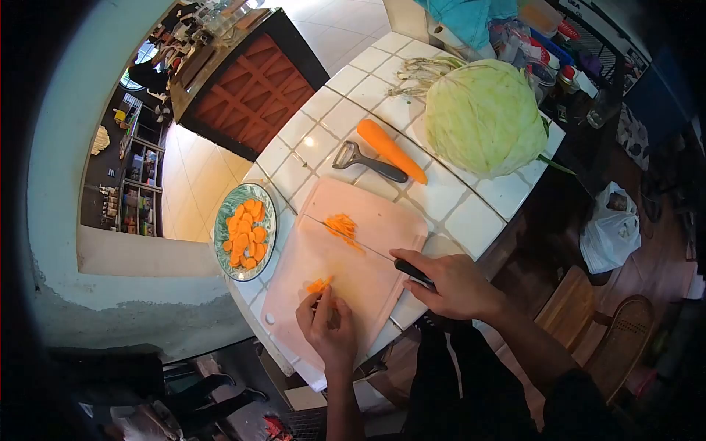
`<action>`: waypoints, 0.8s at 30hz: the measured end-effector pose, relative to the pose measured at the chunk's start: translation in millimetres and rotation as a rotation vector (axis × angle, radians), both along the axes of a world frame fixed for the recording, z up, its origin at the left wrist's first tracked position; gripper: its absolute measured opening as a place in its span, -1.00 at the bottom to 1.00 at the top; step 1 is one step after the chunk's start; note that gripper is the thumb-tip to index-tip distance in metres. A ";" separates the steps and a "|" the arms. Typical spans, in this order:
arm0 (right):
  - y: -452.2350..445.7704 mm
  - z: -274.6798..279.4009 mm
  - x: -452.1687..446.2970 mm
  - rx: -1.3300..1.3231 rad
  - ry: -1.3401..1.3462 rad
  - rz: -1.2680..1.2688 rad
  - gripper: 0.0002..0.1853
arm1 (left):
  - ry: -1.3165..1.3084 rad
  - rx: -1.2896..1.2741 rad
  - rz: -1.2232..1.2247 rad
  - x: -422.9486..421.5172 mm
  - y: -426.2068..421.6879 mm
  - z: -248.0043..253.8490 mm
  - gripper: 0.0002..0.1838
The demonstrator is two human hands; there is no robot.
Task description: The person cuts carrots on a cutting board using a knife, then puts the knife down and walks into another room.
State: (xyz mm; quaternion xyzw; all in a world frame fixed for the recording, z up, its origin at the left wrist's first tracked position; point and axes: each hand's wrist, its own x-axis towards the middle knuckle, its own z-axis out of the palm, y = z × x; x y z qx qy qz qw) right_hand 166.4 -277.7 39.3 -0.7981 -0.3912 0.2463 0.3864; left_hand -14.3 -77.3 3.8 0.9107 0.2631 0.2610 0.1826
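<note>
dark trousers [434,375] and the right forearm [533,338] lie nearest the camera, behind the grip.

right hand [460,283]: fingers and thumb are wrapped around the black handle of the knife [353,239]. the thin blade extends from this grip, away and to the left, low over the cutting board [368,298]. carrot strips [340,224] lie along the middle of the blade, mostly on its far side; contact with the edge cannot be confirmed.

left hand [329,331]: fingers are curled downward, with tips at a small group of carrot pieces [318,284] on the board, to the left of the knife handle. whether these fingers pinch the pieces or merely rest against them cannot be told.

handling: the carrot pieces should be light, firm and somewhat slippery on cut faces; hold from above with fingertips tucked back. the strips are likely thin enough to snap or scatter; gather them in a loose bunch. take the knife by its handle only.

surroundings: a plate [218,242] of carrot slices [247,232] stands beyond the left hand, to its left. a peeler [376,167] and a whole carrot [390,151] lie side by side beyond the right hand; farther out sits a cabbage [485,117].
</note>
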 end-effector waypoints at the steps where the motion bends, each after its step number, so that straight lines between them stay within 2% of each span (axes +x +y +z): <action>1: -1.0 3.5 -2.7 -0.022 0.020 0.009 -0.43 | 0.009 -0.018 -0.009 -0.7 1.0 0.9 -0.57; 6: -6.0 19.2 -20.6 -0.091 0.092 0.029 -0.41 | 0.053 -0.039 -0.071 -1.5 5.4 2.2 -0.50; 9: -9.6 9.6 -32.3 -0.025 0.104 0.009 -0.40 | 0.096 -0.027 -0.094 1.9 4.8 10.1 -0.46; 12: -13.4 0.1 -40.6 -0.010 0.136 -0.035 -0.40 | 0.024 0.005 -0.109 -1.7 8.0 3.2 -0.45; 15: -16.4 5.5 -36.4 -0.003 0.121 -0.029 -0.39 | 0.002 -0.132 -0.024 -4.1 1.6 5.8 -0.50; 18: -14.6 13.6 -23.8 -0.033 0.049 -0.053 -0.37 | -0.023 -0.151 0.094 -4.4 -1.4 5.9 -0.50; 21: -14.5 11.7 -7.7 0.069 -0.041 -0.059 -0.38 | -0.002 -0.019 0.033 -9.4 3.6 -0.5 -0.53; 24: -12.8 12.3 6.8 0.051 0.031 -0.137 -0.47 | -0.009 -0.075 0.070 -9.1 2.1 -0.8 -0.57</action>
